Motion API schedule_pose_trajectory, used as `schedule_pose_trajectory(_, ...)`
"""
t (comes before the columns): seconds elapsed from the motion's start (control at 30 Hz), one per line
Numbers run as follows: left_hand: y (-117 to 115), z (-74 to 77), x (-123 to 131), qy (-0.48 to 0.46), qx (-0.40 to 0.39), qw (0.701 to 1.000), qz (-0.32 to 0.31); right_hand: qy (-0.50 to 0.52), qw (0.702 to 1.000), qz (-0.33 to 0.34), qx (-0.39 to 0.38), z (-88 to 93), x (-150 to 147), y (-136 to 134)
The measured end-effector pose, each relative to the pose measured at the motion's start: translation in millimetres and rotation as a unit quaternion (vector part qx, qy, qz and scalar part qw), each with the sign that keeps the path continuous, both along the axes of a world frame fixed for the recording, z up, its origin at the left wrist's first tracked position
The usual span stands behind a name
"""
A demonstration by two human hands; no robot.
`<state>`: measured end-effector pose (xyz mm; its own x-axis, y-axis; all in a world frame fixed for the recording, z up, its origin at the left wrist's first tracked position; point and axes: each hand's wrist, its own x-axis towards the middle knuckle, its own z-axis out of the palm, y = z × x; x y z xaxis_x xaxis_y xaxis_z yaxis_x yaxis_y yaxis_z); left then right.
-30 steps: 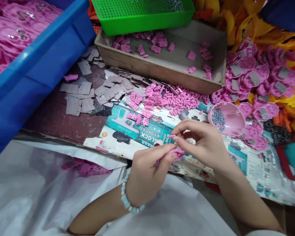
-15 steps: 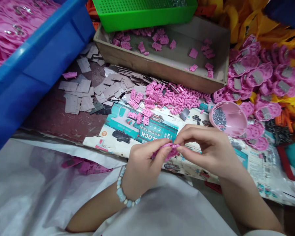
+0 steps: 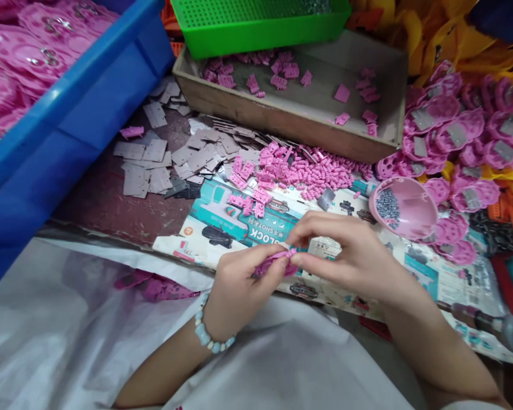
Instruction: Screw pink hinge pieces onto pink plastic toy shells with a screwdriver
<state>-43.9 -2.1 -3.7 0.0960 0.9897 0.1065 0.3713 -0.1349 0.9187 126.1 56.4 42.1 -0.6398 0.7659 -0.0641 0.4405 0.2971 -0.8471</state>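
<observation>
My left hand [image 3: 237, 287], with a beaded bracelet at the wrist, grips a pink plastic part [image 3: 263, 267] between thumb and fingers. Much of that part is hidden by the hand. Thumb and forefinger of my right hand [image 3: 350, 253] pinch a small ribbed pink piece [image 3: 291, 253] at the part's upper edge. Just beyond the hands lies a printed cardboard sheet [image 3: 214, 199]. On it are loose pink pieces [image 3: 260, 196] and a heap of small ribbed pink pieces [image 3: 325, 171]. A pink cup [image 3: 419, 210] of metal screws [image 3: 387, 208] stands right of my right hand.
A blue bin [image 3: 81, 108] full of pink parts stands left. Thin grey plates [image 3: 137, 179] lie beside it. Behind are a wooden box [image 3: 282, 117] and a green basket [image 3: 265, 34]. Pink shells [image 3: 457, 136] pile up right. A power screwdriver [image 3: 487, 324] lies near my right forearm.
Both hands have shifted slightly left with the pink part, still held together. The view has swung a little, so the surroundings sit further right and the screwdriver has come into sight.
</observation>
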Motion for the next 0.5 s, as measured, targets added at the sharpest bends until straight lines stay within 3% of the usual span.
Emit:
schedule_pose_trajectory(0.07, -1, -0.3, -4, 0.016, 0.002, 1.000, 0.014, -0.050, 0.995, 0.001, 0.085, -11.0, -14, 9)
schedule_pose_trajectory(0.17, -1, 0.0, -7, 0.021, 0.003, 1.000, 0.023, -0.181, 0.954, -0.022, 0.236, -30.9, -40, 23)
schedule_pose_trajectory(0.3, -2, -0.2, -10, 0.024, -0.002, 0.999, 0.025, -0.239, 0.930, -0.037, 0.275, -41.6, -54, 34)
schedule_pose_trajectory(0.5, 0, -6.4, 0, 0.022, -0.022, 0.999, 0.029, -0.230, 0.918, -0.003, 0.325, -48.0, -31, 34)
